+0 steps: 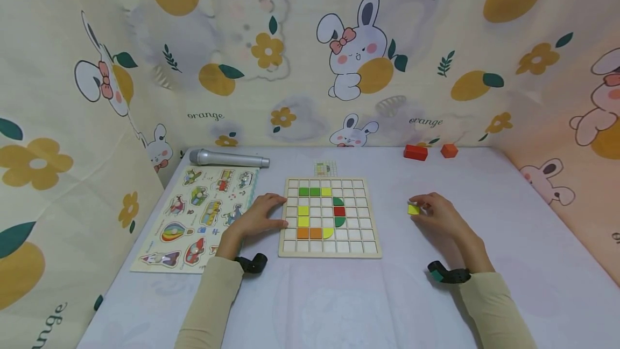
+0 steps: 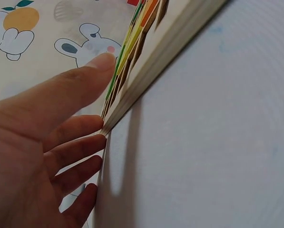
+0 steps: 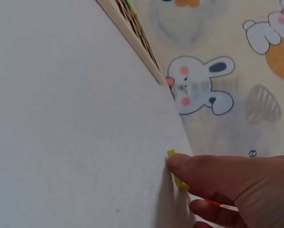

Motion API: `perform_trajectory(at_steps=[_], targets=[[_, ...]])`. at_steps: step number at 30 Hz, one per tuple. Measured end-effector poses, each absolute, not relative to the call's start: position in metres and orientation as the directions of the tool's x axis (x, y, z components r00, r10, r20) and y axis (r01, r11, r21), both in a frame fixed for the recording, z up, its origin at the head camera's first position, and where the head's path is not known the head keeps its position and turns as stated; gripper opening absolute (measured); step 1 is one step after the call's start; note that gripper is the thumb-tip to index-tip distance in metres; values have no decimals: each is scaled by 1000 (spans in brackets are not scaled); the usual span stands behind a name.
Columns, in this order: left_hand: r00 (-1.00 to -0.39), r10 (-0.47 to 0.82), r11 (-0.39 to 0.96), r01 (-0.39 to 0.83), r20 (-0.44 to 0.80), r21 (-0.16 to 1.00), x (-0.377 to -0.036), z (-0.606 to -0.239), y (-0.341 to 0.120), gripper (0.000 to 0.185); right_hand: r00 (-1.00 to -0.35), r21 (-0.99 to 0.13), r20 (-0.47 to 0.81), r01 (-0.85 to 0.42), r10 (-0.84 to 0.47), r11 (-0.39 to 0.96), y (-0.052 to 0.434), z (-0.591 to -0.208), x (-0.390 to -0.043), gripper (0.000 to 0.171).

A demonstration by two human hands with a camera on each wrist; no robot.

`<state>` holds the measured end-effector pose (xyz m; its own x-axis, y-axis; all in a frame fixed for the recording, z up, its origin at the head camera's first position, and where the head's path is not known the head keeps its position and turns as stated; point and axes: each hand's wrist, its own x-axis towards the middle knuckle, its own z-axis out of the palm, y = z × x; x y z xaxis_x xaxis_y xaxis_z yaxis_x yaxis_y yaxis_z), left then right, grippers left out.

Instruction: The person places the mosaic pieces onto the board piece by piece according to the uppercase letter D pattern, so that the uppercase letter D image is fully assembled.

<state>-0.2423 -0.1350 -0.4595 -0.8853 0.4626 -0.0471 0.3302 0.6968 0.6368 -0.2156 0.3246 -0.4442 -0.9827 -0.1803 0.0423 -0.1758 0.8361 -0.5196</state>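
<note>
Right of the grid board (image 1: 330, 252) on the counter (image 1: 339, 306), your right hand (image 1: 438, 213) pinches a yellow block (image 1: 413, 209) between thumb and fingers, low over the surface. Your left hand (image 1: 259, 217) lies with fingers straight against the board's left edge, beside the animal puzzle (image 1: 194, 220).

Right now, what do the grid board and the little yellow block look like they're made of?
The grid board looks like pale unfinished wood, with layered edges in the left wrist view. The yellow block, pinched by the right hand, seems to be matte painted wood, though plastic is possible.
</note>
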Motion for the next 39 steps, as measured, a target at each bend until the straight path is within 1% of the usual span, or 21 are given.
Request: perform_trajectory(at_steps=[6,12,16,24,29,35,39], targets=[[-884,465,697,334,-44,635,-242,-460,-135,68,-977,-515,92,-213,-194,830,327,-447,-216,32],[-886,462,698,326,-52,638,-243,-460,-136,68,-980,-536,106,-198,-167,821,318,-450,-220,29],[-885,463,698,327,-54,637,-243,-459,-136,68,-977,-570,122,-215,-178,793,298,-450,-225,25],[-882,469,694,336,-47,636,-243,-459,-136,67,-953,-608,154,-299,-260,736,237,-446,-234,23],[-885,463,699,332,-46,633,-243,-460,-135,68,-918,-601,205,-392,-340,696,198,-448,-243,20],[-883,467,696,332,-50,636,-242,-457,-135,67,-840,-534,304,-542,-450,649,159,-451,-253,17],[-881,471,693,333,-52,639,-242,-456,-135,67,-806,-509,343,-591,-483,626,139,-452,-256,16]])
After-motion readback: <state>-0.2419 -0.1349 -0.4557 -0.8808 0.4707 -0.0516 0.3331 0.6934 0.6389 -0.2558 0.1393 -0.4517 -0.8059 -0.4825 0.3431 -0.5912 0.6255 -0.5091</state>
